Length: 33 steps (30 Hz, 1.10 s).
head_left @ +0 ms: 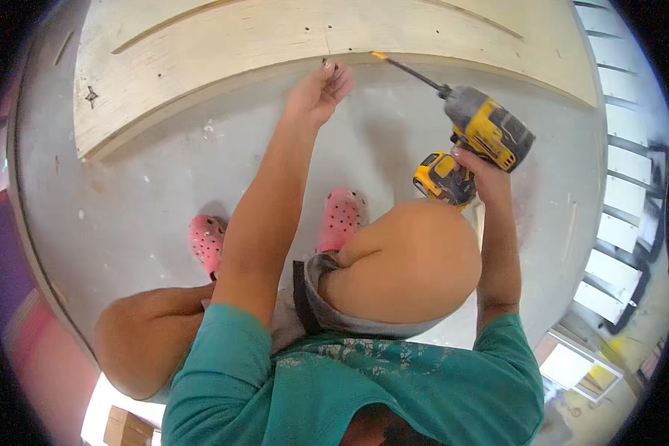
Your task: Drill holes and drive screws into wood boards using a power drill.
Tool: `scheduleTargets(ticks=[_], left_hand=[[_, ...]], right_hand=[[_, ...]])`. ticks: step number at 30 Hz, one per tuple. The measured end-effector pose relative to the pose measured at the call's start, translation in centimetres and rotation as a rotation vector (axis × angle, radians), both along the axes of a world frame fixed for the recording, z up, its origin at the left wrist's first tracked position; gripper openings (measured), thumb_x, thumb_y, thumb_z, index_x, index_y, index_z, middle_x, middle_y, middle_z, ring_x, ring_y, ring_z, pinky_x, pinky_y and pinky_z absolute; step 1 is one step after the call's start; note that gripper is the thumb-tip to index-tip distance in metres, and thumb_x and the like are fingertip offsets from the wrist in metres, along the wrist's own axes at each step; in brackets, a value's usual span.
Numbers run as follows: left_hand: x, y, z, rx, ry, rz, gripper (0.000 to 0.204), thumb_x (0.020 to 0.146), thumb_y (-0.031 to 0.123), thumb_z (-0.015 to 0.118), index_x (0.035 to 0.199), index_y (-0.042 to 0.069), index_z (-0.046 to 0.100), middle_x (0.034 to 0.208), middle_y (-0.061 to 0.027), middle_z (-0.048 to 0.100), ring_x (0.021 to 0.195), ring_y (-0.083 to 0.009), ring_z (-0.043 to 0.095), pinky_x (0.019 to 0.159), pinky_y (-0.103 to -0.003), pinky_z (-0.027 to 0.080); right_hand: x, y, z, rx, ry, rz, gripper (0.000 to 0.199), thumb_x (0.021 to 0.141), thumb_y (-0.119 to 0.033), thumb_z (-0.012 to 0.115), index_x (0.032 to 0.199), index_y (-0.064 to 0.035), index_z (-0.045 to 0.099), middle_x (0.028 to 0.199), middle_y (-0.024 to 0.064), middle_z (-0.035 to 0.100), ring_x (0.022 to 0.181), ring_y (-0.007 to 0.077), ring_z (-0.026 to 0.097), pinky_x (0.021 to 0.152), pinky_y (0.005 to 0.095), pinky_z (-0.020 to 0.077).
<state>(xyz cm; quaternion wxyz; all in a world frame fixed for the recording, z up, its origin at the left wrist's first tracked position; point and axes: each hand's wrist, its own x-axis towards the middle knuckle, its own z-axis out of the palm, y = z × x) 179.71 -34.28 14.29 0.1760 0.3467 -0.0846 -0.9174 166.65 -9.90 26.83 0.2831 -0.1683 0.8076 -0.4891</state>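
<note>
My right hand (490,178) is wrapped round the handle of a yellow and black cordless impact driver (490,123). Its long dark bit points up and left, and the orange-yellow tip lies close to the front edge of a pale wooden board (223,56). At that same edge, left of the bit, my left hand (323,93) has its fingertips pinched together. A tiny dark thing shows at the fingertips, too small to name. Several small dark holes or screw heads dot the board near both hands.
Under me is a grey, paint-specked surface (149,193). My feet, in pink perforated clogs (342,219), stand on it below the board. A row of white panels (624,152) runs along the right side. A cardboard box (126,427) sits at the lower left.
</note>
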Motion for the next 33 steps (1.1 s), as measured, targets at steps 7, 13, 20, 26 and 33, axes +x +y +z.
scheduleTargets(ticks=[7,13,20,26,33], left_hand=[[-1.9,-0.3,0.7,0.194,0.165,0.218,0.016,0.088,0.004,0.046,0.098,-0.008,0.048,0.098,-0.0181,0.054,0.095,-0.0283,0.057,0.085,-0.036,0.052],[-2.5,-0.1,2.2,0.291,0.209,0.293,0.017,0.088,0.003,0.045,0.098,-0.011,0.046,0.099,-0.0205,0.054,0.094,-0.0277,0.057,0.084,-0.031,0.052],[-3.1,-0.5,1.4,0.452,0.340,0.404,0.017,0.087,0.001,0.046,0.101,-0.009,0.046,0.099,-0.0192,0.055,0.091,-0.0256,0.059,0.081,-0.028,0.053],[-3.1,-0.6,1.1,0.357,0.309,0.360,0.010,0.087,0.003,0.047,0.093,-0.004,0.050,0.094,-0.0153,0.057,0.091,-0.0220,0.059,0.081,-0.031,0.053],[-3.9,-0.3,-0.7,0.436,0.265,0.320,0.009,0.087,0.006,0.048,0.090,-0.003,0.051,0.088,-0.0125,0.058,0.082,-0.0193,0.061,0.080,-0.031,0.053]], right_hand=[[1.4,-3.9,4.5,0.202,0.002,0.227,0.034,0.066,-0.011,0.073,0.096,-0.0023,0.059,0.085,0.0070,0.063,0.076,0.0137,0.060,0.067,0.0287,0.0499],[2.3,-4.5,5.5,0.249,0.069,0.269,0.035,0.067,-0.011,0.072,0.098,-0.0025,0.059,0.086,0.0062,0.064,0.075,0.0129,0.060,0.066,0.0276,0.0494],[3.5,-6.5,6.3,0.281,0.132,0.219,0.027,0.067,-0.010,0.071,0.090,-0.0023,0.061,0.076,0.0036,0.061,0.063,0.0101,0.055,0.056,0.0244,0.0454],[3.8,-8.3,7.4,0.376,0.142,0.221,0.029,0.066,-0.012,0.071,0.091,-0.0019,0.061,0.075,0.0036,0.061,0.061,0.0100,0.055,0.054,0.0252,0.0459],[3.7,-10.6,7.6,0.435,0.231,0.289,0.027,0.066,-0.013,0.071,0.088,-0.0018,0.061,0.073,0.0049,0.061,0.060,0.0112,0.055,0.054,0.0262,0.0460]])
